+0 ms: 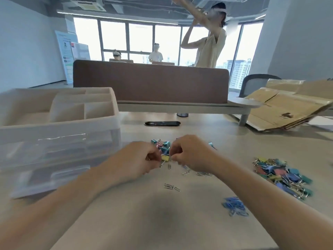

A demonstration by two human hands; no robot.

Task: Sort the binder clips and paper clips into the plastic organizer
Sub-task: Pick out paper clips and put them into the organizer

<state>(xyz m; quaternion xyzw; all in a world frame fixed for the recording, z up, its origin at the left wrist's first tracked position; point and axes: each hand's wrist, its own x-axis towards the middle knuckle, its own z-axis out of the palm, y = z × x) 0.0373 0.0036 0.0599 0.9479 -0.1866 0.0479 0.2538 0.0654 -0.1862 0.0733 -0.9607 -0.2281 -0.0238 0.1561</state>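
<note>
On the table's near right lie blue paper clips (pixel 234 206), with silver paper clips (pixel 172 186) at center. Beyond them, the left hand (pixel 137 159) and right hand (pixel 189 154) meet with curled fingers at a yellow clip (pixel 165 157); blur hides which hand grips it. A small clip pile (pixel 162 147) sits just behind, a larger pile (pixel 282 175) lies right, and the organizer (pixel 59 127) stands left.

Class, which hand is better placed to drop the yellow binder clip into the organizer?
Probably the left hand: both reach the yellow binder clip, but the organizer stands on its side; the right hand would cross over.
</note>
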